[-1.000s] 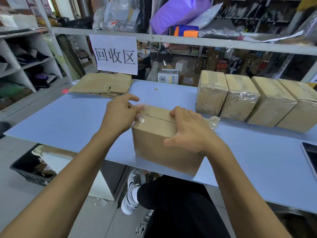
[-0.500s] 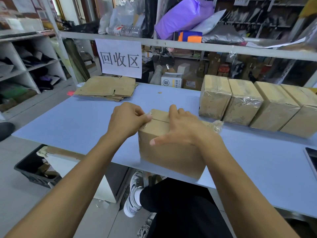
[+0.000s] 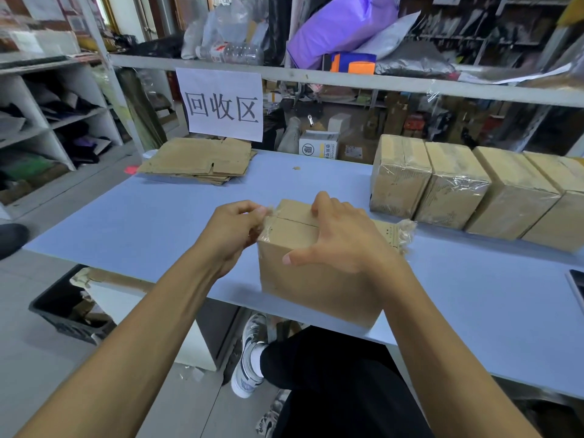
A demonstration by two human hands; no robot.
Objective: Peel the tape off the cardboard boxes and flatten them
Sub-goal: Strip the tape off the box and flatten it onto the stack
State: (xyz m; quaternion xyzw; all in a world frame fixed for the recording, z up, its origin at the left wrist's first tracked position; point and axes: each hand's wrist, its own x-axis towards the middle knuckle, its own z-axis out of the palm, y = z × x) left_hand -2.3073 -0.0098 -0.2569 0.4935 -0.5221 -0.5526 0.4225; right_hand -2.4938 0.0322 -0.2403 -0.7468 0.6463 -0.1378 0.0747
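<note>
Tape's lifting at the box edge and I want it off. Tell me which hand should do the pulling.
Left. The left hand already pinches the loose tape at the top left corner of the cardboard box. The right hand lies spread across the box top, well placed to brace it.

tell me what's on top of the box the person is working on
The right hand rests flat on the cardboard box, steadying it. The left hand pinches clear tape at its left top edge. The centre seam shows; the top under the palm is hidden.
</note>
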